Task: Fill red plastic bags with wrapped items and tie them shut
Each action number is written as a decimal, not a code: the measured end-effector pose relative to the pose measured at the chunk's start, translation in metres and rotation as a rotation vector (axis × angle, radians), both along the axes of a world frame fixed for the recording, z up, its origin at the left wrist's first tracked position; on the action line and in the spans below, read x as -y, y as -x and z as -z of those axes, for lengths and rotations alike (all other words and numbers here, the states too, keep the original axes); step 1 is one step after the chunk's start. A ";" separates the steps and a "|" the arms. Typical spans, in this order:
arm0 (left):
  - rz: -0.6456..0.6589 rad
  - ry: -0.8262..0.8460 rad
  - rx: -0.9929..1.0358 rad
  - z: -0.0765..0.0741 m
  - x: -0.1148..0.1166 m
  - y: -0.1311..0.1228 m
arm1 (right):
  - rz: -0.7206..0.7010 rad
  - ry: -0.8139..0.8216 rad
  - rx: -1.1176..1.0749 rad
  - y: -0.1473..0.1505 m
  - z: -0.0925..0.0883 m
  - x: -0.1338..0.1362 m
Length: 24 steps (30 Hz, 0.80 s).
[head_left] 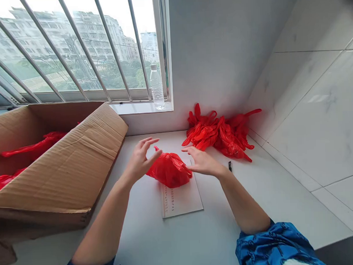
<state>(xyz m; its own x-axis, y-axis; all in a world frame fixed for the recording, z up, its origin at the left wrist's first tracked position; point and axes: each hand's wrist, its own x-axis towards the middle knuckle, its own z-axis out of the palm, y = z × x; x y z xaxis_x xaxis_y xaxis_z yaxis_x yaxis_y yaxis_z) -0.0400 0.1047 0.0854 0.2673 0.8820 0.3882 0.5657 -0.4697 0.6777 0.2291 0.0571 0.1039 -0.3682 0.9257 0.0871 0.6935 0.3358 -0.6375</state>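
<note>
A red plastic bag [172, 172], bunched up with something dark inside, rests on a white notebook [183, 202] with columns of handwritten marks. On the bag's left side is my left hand [141, 159], its fingers spread and nothing in its grasp. My right hand [202, 160] hovers at the bag's right edge, fingers stretched out and apart. Whether its thumb touches the bag, I cannot tell. Part of the notebook is hidden under the bag.
A large open cardboard box [64, 167] with red bags [38, 147] in it stands at the left. More red bags [219, 133] are piled by the wall. A black pen [230, 166] lies on the white table [180, 240]. A clear bottle [156, 86] stands on the windowsill.
</note>
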 end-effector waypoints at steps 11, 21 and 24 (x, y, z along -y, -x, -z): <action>0.093 -0.055 -0.409 0.107 0.024 -0.023 | -0.080 -0.209 0.420 0.049 0.116 0.005; 0.056 0.005 -0.553 0.121 0.027 -0.029 | -0.037 -0.317 0.460 0.052 0.135 0.005; 0.070 0.028 -0.611 0.104 0.033 -0.025 | -0.046 -0.315 0.449 0.050 0.135 0.004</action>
<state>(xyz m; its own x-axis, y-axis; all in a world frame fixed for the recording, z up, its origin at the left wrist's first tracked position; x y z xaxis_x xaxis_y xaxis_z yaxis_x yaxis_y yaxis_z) -0.0153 0.0717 -0.0181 0.4918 0.8620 0.1229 0.8243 -0.5064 0.2532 0.1787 0.0527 -0.0308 -0.4727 0.8622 0.1821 0.8541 0.4992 -0.1459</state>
